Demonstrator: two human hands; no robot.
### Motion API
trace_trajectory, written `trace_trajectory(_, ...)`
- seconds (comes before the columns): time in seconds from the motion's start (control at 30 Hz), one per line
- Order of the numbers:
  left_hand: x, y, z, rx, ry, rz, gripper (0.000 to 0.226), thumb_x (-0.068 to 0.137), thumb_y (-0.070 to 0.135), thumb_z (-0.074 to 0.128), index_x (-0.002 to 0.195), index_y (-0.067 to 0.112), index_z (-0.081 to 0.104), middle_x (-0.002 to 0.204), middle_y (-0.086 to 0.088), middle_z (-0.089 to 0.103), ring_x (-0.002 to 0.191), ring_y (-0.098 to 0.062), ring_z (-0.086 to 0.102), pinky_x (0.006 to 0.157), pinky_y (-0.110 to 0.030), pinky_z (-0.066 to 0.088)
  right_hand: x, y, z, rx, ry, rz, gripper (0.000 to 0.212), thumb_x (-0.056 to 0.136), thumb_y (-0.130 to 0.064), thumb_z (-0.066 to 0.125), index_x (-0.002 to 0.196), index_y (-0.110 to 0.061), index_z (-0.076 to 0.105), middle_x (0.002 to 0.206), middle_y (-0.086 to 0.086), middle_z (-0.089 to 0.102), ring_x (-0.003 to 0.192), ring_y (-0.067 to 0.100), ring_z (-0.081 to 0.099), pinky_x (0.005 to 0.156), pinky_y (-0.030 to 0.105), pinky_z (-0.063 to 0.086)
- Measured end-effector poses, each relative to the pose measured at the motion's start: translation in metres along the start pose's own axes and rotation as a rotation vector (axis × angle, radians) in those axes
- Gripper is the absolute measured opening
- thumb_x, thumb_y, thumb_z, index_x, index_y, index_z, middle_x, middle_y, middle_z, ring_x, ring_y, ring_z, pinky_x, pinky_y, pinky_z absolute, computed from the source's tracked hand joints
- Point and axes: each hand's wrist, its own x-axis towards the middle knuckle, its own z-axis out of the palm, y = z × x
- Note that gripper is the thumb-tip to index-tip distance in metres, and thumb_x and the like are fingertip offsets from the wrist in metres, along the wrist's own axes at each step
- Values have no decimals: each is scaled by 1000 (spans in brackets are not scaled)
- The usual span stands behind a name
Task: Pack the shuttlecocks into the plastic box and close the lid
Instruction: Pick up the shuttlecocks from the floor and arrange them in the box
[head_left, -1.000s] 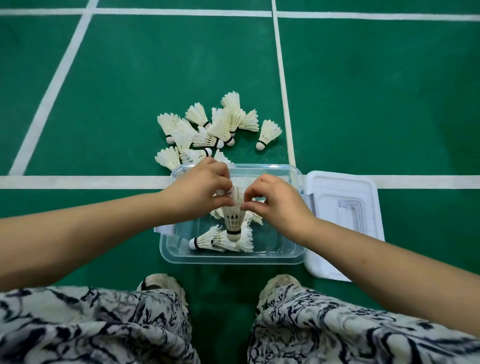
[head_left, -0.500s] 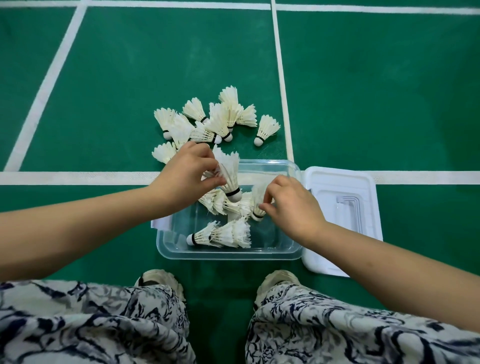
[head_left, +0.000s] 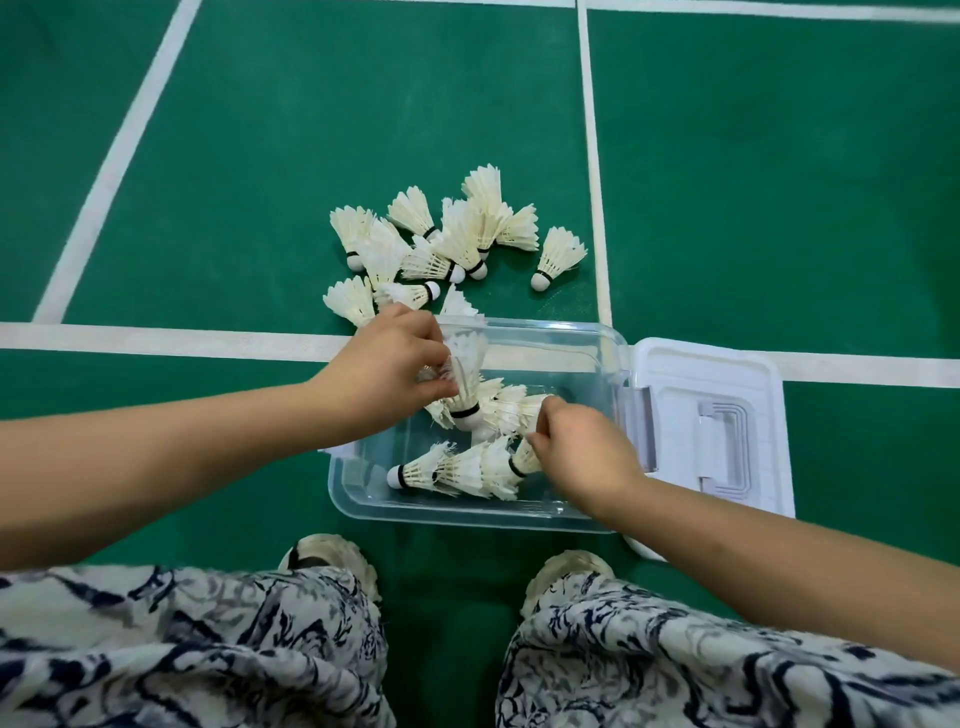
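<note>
Underneath everything lies a green court floor (head_left: 779, 182) crossed by white lines (head_left: 156, 340), and patterned trousers (head_left: 182, 649) fill the bottom of the view, with two pale shoes (head_left: 332, 558) showing just above them. The clear plastic box (head_left: 467, 514) sits open on the floor at twelve o'clock from the shoes. Its white lid (head_left: 670, 358) lies flat on the floor, touching the box's three o'clock side. At eleven to twelve o'clock from the box, a loose pile of shuttlecocks (head_left: 447, 244) rests on the court, the nearest ones against the far rim, with one lone shuttlecock (head_left: 558, 254) just apart at one o'clock. The left hand (head_left: 384, 374) reaches over the box's ten o'clock corner, its fingers pinched on the feathers of an upright shuttlecock (head_left: 467, 379) with the cork pointing down. The right hand (head_left: 582, 447) is inside the box toward four o'clock, fingers curled on another shuttlecock (head_left: 522, 457). Near the front wall, a nested row of shuttlecocks (head_left: 452, 470) lies on its side, cork toward nine o'clock.
</note>
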Motion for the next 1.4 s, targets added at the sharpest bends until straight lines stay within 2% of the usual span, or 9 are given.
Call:
trace_trajectory(0.17,-2,-10,2,73,-102,18,33,73,37,59,62,7,65,75,-11,60,76,-32,51,75,-38,42,17,2,8,260,-63,205,17,91,-24,53,78,-15,48,95,12,65,84,27,57,71,31,44)
trace_trajectory(0.27,-1,-12,2,57,-103,22,27,76,31,66,67,6,67,79,-12,59,80,-31,50,77,-36,39,22,4,21,415,-135,368,25,90,-18,53,68,-18,41,89,14,64,82,32,65,79,45,55)
trace_trajectory(0.47,-3,-19,6,12,-115,-5,27,77,32,67,69,6,67,82,-11,58,83,-27,46,79,-36,38,24,1,36,861,-370,591,24,95,0,38,76,-15,42,77,7,49,58,15,55,52,27,51)
trace_trajectory(0.67,-3,-23,16,53,-212,23,19,81,26,66,81,7,69,91,-11,61,89,-30,48,84,-35,37,22,3,27,405,-317,422,21,85,-8,47,105,-15,48,98,7,56,79,23,55,58,28,45)
trace_trajectory(0.77,-1,-19,18,76,-220,76,18,82,28,63,83,11,70,88,-10,61,87,-32,50,81,-47,45,16,-1,16,399,-126,240,33,85,-20,56,116,-19,45,112,4,51,85,19,50,68,26,37)
trace_trajectory(0.87,2,-7,18,96,-272,121,15,83,27,63,89,15,71,94,-9,59,98,-31,46,83,-43,43,7,-11,2,408,-4,-11,45,85,-29,61,126,-31,42,112,-5,43,84,13,48,78,28,41)
trace_trajectory(1.07,11,15,17,154,-268,221,16,85,25,60,95,18,70,104,-7,60,106,-32,45,84,-42,43,-9,-5,-8,126,-13,-216,27,88,-36,58,112,-24,65,123,-2,47,116,18,39,96,32,37)
trace_trajectory(1.23,16,30,22,188,-340,142,48,89,33,54,135,32,39,138,1,40,125,-22,31,103,-34,29,-21,7,-25,-63,98,-217,27,92,-35,50,104,-16,66,107,1,62,103,24,44,89,37,35)
trace_trajectory(1.4,16,35,21,211,-380,137,54,90,36,51,139,34,29,141,2,38,128,-20,29,106,-33,26,-27,13,-30,-300,85,-152,28,92,-29,41,96,-16,66,104,3,65,101,26,50,89,39,32)
